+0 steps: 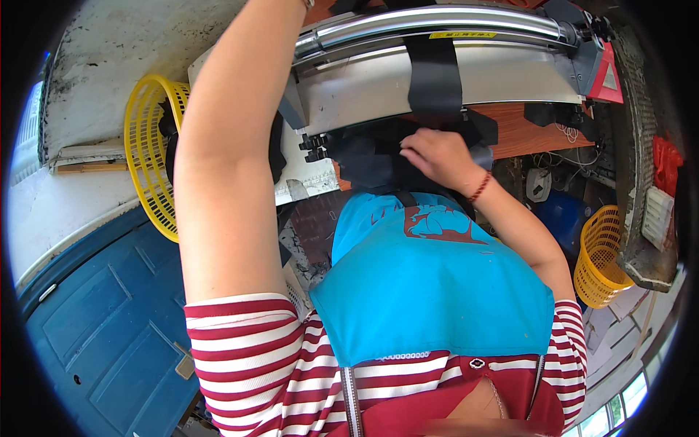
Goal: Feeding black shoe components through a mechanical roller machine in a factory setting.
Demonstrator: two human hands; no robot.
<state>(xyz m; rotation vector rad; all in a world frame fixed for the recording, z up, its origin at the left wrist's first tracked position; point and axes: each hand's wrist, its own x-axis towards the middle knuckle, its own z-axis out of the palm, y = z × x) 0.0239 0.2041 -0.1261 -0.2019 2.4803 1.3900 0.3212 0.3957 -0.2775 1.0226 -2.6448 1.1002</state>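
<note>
My left arm (237,146) reaches forward past the left end of the machine. Its hand lies beyond the upper edge of the picture. Just above a pile of black sheet pieces (371,164), my right hand (440,156) is closed, fingers bent and drawn together. Whether a piece is pinched in them cannot be made out against the dark pile. A black strip (437,76) comes down from under the shiny metal roller (437,20), crosses the machine's sloping metal plate (510,73) and ends by the pile near my right hand.
A yellow basket (149,138) with dark pieces stands left of my left arm. Another yellow basket (601,255) is low at the right, near a blue container (561,215). Loose cables (568,160) hang by the brown tabletop (517,127). A blue door (109,328) is lower left.
</note>
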